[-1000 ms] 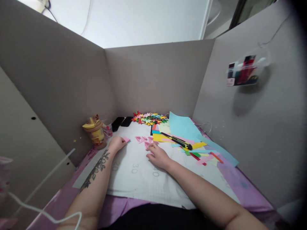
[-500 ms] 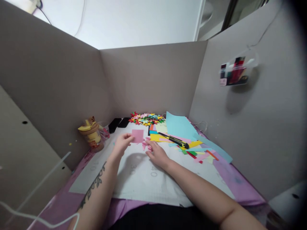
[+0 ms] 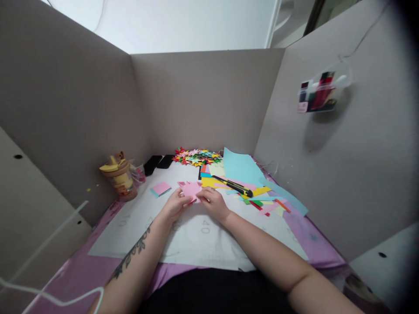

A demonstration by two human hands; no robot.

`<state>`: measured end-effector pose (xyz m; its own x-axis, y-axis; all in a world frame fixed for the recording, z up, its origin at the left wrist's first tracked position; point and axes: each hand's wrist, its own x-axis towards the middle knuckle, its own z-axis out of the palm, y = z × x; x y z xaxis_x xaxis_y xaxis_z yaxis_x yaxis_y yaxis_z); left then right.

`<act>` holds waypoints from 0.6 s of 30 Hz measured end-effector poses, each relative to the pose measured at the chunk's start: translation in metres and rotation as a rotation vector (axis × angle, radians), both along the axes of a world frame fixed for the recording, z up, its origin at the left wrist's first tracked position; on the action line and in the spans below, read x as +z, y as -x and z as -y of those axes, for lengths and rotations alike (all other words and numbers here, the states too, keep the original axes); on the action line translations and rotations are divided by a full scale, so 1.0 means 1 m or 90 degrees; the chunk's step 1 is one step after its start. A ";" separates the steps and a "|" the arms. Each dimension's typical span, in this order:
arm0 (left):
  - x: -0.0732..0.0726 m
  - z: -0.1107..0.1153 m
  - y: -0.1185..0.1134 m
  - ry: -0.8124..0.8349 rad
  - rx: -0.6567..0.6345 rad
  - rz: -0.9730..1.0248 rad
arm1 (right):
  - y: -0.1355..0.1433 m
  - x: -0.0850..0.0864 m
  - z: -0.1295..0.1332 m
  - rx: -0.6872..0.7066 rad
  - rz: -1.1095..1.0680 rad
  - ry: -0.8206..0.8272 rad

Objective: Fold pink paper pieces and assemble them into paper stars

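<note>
Both hands meet over the middle of the white sheet (image 3: 137, 231). My left hand (image 3: 176, 204) pinches a pink square of paper (image 3: 190, 190) by its lower left edge. The fingers of my right hand (image 3: 211, 201) are closed on the same paper at its right side. Small folded pink paper pieces (image 3: 181, 183) show just behind the square, partly hidden by it. To the left of my left hand lies a small stack of square papers (image 3: 160, 189), pink on top with blue beneath.
Behind my hands is a heap of colourful paper stars (image 3: 196, 157). Right of them lie a black and yellow utility knife (image 3: 234, 186), paper strips (image 3: 268, 205) and a large light blue sheet (image 3: 244, 168). A lidded cup (image 3: 119, 179) and two black phone-like slabs (image 3: 165, 161) stand left.
The pink square has come down and nearer to me, and my right hand has moved onto its edge. The paper stack at the left, hidden before, now shows. The view has shifted slightly.
</note>
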<state>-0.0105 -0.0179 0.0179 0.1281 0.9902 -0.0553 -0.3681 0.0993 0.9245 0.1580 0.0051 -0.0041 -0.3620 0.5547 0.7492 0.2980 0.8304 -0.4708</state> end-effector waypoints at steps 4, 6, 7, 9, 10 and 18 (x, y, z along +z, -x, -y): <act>-0.002 -0.004 0.005 -0.001 0.044 -0.046 | 0.000 0.003 0.001 0.035 -0.007 0.027; -0.004 -0.005 0.007 -0.021 0.064 -0.097 | 0.001 0.005 0.002 0.038 -0.026 0.073; -0.004 -0.006 0.008 -0.031 0.068 -0.120 | 0.001 0.006 0.002 0.032 -0.045 0.104; -0.004 -0.005 0.007 -0.049 0.061 -0.155 | 0.001 0.006 0.000 0.008 -0.094 0.174; -0.003 -0.004 0.006 -0.058 0.051 -0.170 | 0.002 0.005 -0.002 -0.001 -0.123 0.209; 0.000 0.002 -0.001 -0.119 -0.013 -0.284 | 0.003 -0.007 -0.015 0.095 -0.271 0.449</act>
<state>-0.0098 -0.0197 0.0182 0.1525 0.9859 0.0697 0.0688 -0.0809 0.9943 0.1550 0.0204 -0.0107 -0.2327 0.9135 0.3338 -0.1124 0.3156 -0.9422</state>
